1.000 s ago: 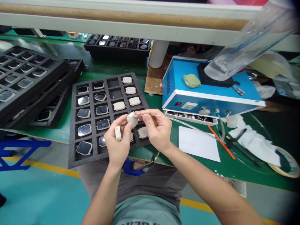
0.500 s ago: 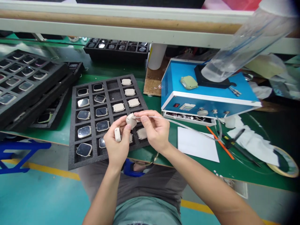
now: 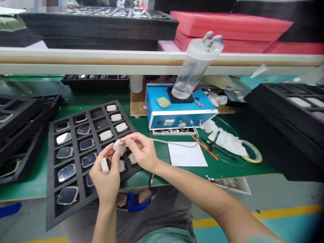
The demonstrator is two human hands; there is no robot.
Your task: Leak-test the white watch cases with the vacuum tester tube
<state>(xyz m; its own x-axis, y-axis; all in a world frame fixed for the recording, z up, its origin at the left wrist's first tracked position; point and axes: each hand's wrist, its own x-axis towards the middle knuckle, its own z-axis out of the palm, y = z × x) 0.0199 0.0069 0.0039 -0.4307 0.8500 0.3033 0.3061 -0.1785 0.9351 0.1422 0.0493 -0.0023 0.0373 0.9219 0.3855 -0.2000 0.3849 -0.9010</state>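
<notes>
Above the foam tray (image 3: 50, 202) at the bench (image 3: 157, 121) edge, I see my left hand (image 3: 106, 175): fingers closed on two beige cases (image 3: 118, 146). My right hand (image 3: 141, 152) touches the upper case, fingers pinching a clear tube (image 3: 167, 143) that leads to the blue box (image 3: 177, 113).

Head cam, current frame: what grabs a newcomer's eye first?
The two hands at centre: the left hand holds two beige watch cases, one pinched at the fingertips, the other lower in the grip, while the right hand puts a thin tube to the upper one. Behind stands a blue box machine with a clear tilted cylinder on top. Left of it lies a black foam tray of watch cases.
</notes>
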